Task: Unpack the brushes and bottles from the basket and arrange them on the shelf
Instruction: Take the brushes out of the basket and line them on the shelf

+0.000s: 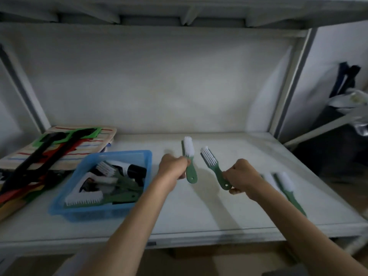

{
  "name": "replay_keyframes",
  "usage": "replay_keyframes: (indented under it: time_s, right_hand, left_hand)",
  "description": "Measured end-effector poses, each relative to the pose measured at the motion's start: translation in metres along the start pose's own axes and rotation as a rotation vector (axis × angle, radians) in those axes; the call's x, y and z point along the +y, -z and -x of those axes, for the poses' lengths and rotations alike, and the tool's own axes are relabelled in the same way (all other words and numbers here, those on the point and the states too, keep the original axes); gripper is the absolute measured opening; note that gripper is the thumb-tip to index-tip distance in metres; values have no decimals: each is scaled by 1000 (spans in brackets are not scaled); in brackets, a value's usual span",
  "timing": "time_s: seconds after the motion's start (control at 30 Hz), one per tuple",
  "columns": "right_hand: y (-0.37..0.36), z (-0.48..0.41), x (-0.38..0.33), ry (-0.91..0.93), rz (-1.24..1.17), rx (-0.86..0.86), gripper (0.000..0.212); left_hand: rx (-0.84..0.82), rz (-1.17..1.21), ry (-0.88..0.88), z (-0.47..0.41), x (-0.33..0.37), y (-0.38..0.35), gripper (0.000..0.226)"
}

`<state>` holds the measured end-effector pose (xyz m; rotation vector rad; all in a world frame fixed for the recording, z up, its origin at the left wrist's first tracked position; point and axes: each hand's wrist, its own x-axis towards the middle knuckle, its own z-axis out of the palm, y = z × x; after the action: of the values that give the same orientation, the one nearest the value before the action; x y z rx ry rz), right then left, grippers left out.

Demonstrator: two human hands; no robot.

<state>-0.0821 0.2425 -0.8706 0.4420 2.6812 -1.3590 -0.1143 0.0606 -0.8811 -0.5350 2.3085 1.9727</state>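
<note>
We have each hand closed on one brush: the left hand grips the green handle of the left brush, whose white bristle head stands nearly upright above the fist, and the right hand pinches the handle end of the right brush, whose head tilts up and to the left, away from our fingers. Both are slim plastic brushes with a hole at the handle tip, held just above the shelf and near each other without touching. To the right of the right hand a third brush of the same kind lies flat on the pale, smooth shelf surface; a blurred white shape beside it may be another, but we cannot tell. To the left of the left hand sits one blue basket, translucent plastic with sloped walls, holding several more white-bristled green brushes and at least one black-capped bottle; the pile is too tangled for an exact count. Beyond the basket lies a stack of striped cloths with black, red and green long-handled tools across it.
</note>
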Motion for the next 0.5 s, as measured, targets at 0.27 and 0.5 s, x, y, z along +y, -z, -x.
replay_keyframes:
  time_s: [0.27, 0.5]
  right_hand:
    - [43, 5, 59, -192, 148, 59, 19]
    - [43, 9, 61, -253, 159, 16, 18]
  left_hand:
    - [-153, -256, 74, 27, -45, -94, 16]
    - [-154, -453, 4, 31, -50, -124, 37]
